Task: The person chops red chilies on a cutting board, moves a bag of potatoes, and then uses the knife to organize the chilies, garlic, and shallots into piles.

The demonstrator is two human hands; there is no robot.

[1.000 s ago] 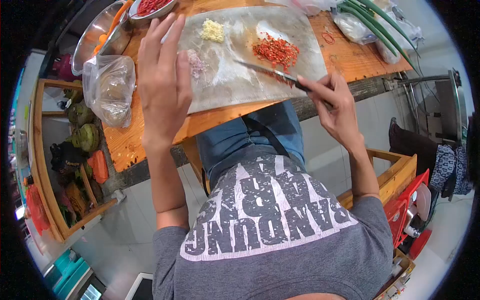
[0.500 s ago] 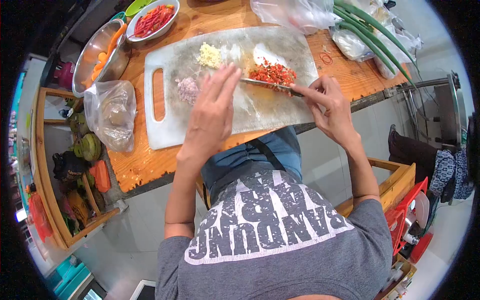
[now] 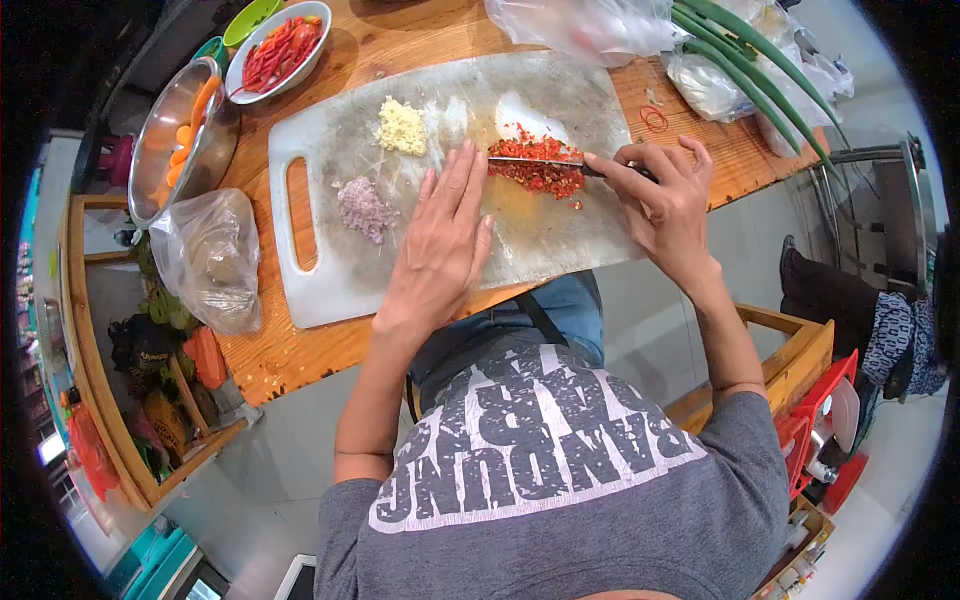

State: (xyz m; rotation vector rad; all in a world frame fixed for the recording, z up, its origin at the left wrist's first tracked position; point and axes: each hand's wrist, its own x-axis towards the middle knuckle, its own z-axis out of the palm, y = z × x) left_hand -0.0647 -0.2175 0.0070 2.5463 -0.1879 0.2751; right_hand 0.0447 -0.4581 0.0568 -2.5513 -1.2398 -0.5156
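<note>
My right hand [image 3: 668, 210] grips a knife [image 3: 592, 172] by its dark handle, and the blade lies across a pile of finely chopped red chili [image 3: 545, 178] on the cutting board [image 3: 330, 290]. Fingers stretched out and close together, my left hand [image 3: 443, 235] is over the board, its fingertips right by the knife's tip and the chili's left edge. To its left sits a small heap of chopped shallot [image 3: 366, 209]. Minced garlic [image 3: 401, 126] lies higher up on the board, above the shallot.
At the upper left are a white bowl of red chilies [image 3: 282, 55] and a metal bowl [image 3: 222, 130] with carrots. A tied plastic bag [image 3: 212, 265] rests beside the board's handle. Green onions [image 3: 745, 75] and plastic bags fill the upper right. A red rubber band [image 3: 653, 119] lies on the wooden table.
The knife has moved from the chili's lower edge onto the middle of the pile, which looks more spread. My left hand has lowered slightly and shifted right, uncovering the shallot.
</note>
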